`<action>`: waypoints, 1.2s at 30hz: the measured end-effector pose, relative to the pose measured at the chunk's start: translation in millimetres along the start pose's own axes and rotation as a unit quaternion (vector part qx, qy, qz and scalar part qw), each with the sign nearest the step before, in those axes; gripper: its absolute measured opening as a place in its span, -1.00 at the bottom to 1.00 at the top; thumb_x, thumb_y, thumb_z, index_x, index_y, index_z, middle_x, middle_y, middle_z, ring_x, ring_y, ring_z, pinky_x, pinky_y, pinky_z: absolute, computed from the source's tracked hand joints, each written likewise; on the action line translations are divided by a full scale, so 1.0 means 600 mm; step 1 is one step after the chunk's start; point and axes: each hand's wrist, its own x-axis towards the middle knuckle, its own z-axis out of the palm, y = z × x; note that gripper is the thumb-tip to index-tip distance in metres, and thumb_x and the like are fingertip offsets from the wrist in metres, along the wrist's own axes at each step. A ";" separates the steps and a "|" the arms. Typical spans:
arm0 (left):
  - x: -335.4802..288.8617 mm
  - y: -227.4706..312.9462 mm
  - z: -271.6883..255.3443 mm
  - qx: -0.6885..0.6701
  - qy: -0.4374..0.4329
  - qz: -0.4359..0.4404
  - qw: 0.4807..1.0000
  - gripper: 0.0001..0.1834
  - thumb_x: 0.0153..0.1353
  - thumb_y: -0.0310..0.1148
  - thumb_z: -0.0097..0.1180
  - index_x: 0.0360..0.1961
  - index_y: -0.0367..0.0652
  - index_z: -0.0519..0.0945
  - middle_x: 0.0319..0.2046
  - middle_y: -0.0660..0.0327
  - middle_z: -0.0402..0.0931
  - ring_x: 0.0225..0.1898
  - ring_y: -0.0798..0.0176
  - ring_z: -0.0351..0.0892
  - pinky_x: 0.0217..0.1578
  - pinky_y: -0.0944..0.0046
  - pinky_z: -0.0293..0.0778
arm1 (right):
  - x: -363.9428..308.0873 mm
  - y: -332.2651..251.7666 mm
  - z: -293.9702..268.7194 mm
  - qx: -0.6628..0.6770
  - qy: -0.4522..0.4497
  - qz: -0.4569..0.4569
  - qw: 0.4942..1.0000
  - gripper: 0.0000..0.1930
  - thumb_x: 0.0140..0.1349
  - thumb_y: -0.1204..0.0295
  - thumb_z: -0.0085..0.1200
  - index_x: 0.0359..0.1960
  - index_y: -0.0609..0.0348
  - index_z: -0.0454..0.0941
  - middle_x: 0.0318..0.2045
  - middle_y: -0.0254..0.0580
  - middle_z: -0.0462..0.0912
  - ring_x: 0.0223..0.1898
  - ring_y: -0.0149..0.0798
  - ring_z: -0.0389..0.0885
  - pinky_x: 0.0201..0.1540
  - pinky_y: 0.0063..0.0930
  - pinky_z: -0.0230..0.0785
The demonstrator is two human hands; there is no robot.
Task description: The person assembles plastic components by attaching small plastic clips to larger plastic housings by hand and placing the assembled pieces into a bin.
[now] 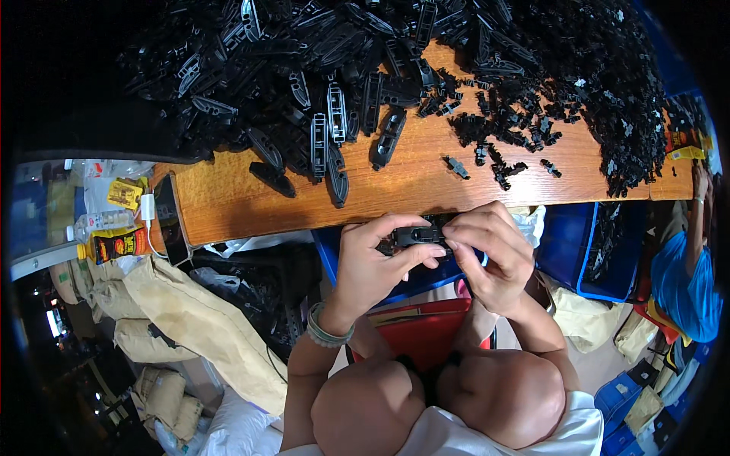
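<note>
Just off the table's near edge, my left hand (371, 254) grips a black plastic part (418, 235) between thumb and fingers. Close against the part's right end, my right hand (494, 254) has its thumb and fingertips pinched together. Whatever lies between those fingertips is hidden. Long black plastic housings (388, 138) with open frames lie heaped on the table beyond my hands. Small black clip-like pieces (458, 167) are scattered to their right.
The wooden table (289, 209) carries a dense pile of small black pieces (623, 114) at far right. Blue bins (585, 262) stand below its edge, near a red stool (414, 334). Bottles (106, 224) and sacks (205, 311) are at left. Another person (688, 281) is at far right.
</note>
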 end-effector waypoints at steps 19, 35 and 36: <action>-0.001 0.003 -0.030 -0.012 -0.027 -0.037 0.999 -0.74 -0.02 -0.48 0.25 -0.25 -0.26 0.56 -0.37 0.19 0.56 -0.48 0.42 0.52 -0.45 0.46 0.41 | -0.002 0.023 -0.013 0.038 -0.161 0.097 0.981 -0.78 -0.07 0.50 0.24 -0.35 0.34 0.58 -0.42 -0.11 0.59 -0.35 -0.13 0.53 -0.30 -0.37 0.36; 0.081 -0.021 -0.034 0.394 0.183 0.193 0.880 -0.77 -0.04 -0.61 0.16 -0.29 -0.31 0.49 -0.39 0.15 0.48 -0.41 0.25 0.51 -0.41 0.29 0.43 | 0.020 0.073 0.010 -0.329 -0.027 0.009 0.944 -0.76 -0.08 0.64 0.15 -0.31 0.24 0.52 -0.39 -0.17 0.51 -0.37 -0.18 0.41 -0.32 -0.37 0.21; 0.069 -0.019 -0.030 0.392 0.181 0.192 0.881 -0.77 -0.04 -0.61 0.16 -0.29 -0.31 0.49 -0.39 0.15 0.48 -0.41 0.25 0.51 -0.41 0.29 0.43 | 0.022 0.071 0.009 -0.230 -0.002 0.002 0.973 -0.77 -0.10 0.64 0.16 -0.32 0.26 0.53 -0.39 -0.16 0.53 -0.37 -0.17 0.43 -0.32 -0.38 0.25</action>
